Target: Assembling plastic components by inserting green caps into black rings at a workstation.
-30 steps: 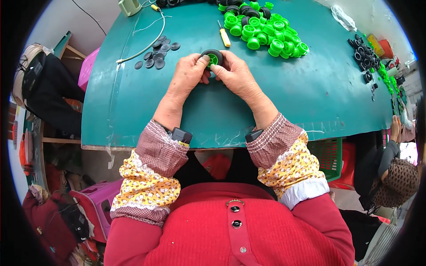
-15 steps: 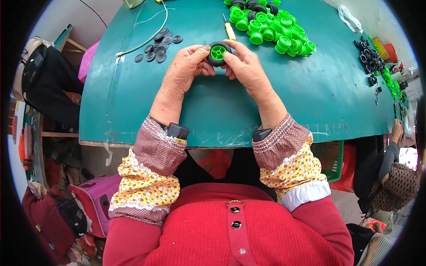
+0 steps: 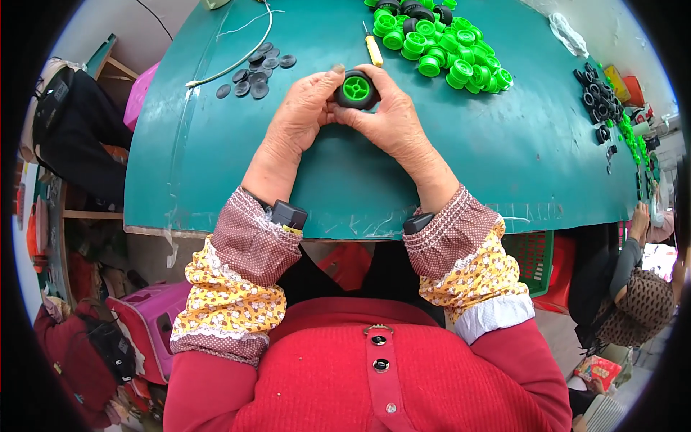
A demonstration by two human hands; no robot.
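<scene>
Between my two hands is a toy wheel, a green spoked hub inside a black tyre, its face turned up. My left hand grips its left side, the thumb up by the tyre's rim. My right hand wraps round the right side, thumb below the tyre and index finger above. Just beyond the wheel lies a screwdriver with a yellow handle. To the right of that is a heap of green wheel hubs, with several black tyres at its far end.
Black discs lie scattered left of my hands, beside a pale curved cord. More black tyres are piled at the right end of the green table. A white cloth rests at the far right edge. Another person sits on the right.
My right thumb has moved off the hub to below the tyre. The wheel has shifted slightly right, and its hub now shows fully. Both hands still hold it.
</scene>
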